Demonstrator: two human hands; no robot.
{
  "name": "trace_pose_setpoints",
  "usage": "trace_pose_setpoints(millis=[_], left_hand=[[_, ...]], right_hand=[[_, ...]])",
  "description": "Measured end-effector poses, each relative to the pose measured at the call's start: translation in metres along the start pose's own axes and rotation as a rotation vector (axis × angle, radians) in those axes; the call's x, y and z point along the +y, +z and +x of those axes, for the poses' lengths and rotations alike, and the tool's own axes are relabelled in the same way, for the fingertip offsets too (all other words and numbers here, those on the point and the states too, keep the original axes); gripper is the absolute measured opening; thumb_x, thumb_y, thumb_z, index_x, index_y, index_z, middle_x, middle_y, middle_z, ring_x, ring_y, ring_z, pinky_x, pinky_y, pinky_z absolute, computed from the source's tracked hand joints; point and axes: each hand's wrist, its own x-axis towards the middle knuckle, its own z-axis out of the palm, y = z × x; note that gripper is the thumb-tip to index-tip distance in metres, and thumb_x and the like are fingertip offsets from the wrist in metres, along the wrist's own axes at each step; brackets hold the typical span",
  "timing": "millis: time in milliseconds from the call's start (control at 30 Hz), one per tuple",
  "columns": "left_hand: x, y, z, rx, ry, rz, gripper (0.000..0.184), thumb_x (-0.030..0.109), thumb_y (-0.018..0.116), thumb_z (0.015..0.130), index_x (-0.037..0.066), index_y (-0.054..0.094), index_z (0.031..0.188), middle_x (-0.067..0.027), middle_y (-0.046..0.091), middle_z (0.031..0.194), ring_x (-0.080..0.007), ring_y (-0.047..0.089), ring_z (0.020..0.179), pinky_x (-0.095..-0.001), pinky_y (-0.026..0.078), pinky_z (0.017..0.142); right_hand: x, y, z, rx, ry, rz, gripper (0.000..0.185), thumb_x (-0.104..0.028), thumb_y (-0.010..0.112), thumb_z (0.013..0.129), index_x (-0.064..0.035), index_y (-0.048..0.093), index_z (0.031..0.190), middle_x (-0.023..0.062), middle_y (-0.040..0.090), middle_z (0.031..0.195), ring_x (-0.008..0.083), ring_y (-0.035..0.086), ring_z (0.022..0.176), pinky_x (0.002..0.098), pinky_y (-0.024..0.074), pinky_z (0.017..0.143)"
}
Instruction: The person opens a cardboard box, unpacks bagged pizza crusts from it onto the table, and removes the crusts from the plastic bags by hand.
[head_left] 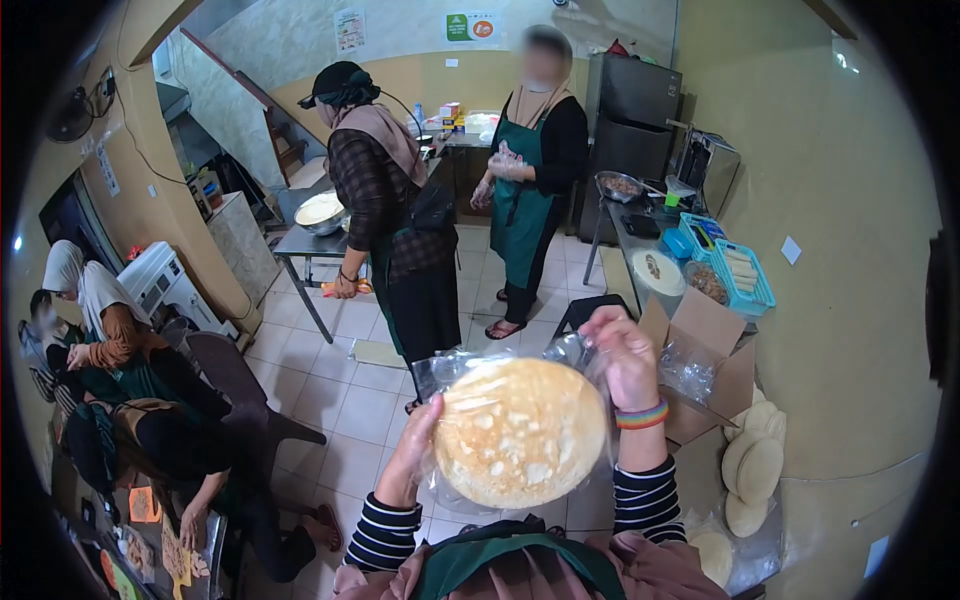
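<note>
In front of my chest is a round, browned flatbread (520,432) inside a clear plastic bag (428,372). My left hand (412,446) grips the bagged flatbread at its left edge, thumb toward the front. At the upper right corner of the bag, my right hand (627,362) pinches the loose plastic, fingers raised. A rainbow band (642,414) circles my right wrist. Whether more than one flatbread is in the bag, I cannot tell.
An open cardboard box (708,325) with clear plastic inside stands at the right. More flatbreads (755,465) lie below it. A side table holds a blue basket (742,280) and bowls. Two people stand ahead; others are at the left, near a chair (235,385).
</note>
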Motion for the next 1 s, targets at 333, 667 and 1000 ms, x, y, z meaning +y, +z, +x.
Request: trace_pose_setpoints(millis=[333, 667, 1000], left_hand=[[-0.003, 0.026, -0.002, 0.119, 0.334, 0.209, 0.042, 0.032, 0.036, 0.093, -0.004, 0.051, 0.109, -0.0110, 0.052, 0.109, -0.0172, 0.050, 0.098, -0.0273, 0.037, 0.086], [0.010, 0.015, -0.006, 0.264, 0.399, 0.314, 0.043, 0.033, 0.036, 0.093, -0.004, 0.051, 0.109, -0.0096, 0.054, 0.107, -0.0154, 0.051, 0.096, -0.0260, 0.037, 0.085], [0.031, 0.015, -0.013, 0.218, 0.201, 0.319, 0.046, 0.038, 0.038, 0.091, -0.003, 0.054, 0.103, -0.0086, 0.058, 0.097, -0.0134, 0.053, 0.087, -0.0257, 0.040, 0.079]], right_hand=[[0.033, -0.004, -0.029, 0.423, 0.033, -0.662, 0.064, -0.028, 0.068, 0.073, -0.0019, 0.035, 0.122, 0.0061, 0.044, 0.101, 0.0116, 0.042, 0.080, 0.0250, 0.0385, 0.074], [0.034, -0.034, -0.049, 0.398, 0.551, -0.016, 0.014, -0.020, 0.053, 0.086, -0.0067, 0.049, 0.084, 0.0009, 0.052, 0.061, 0.0073, 0.043, 0.041, 0.0193, 0.0352, 0.037], [0.012, -0.046, -0.063, 0.507, -0.149, -0.618, 0.010, -0.004, 0.047, 0.085, -0.0015, 0.053, 0.093, 0.0045, 0.056, 0.078, 0.0072, 0.051, 0.058, 0.0181, 0.0406, 0.051]])
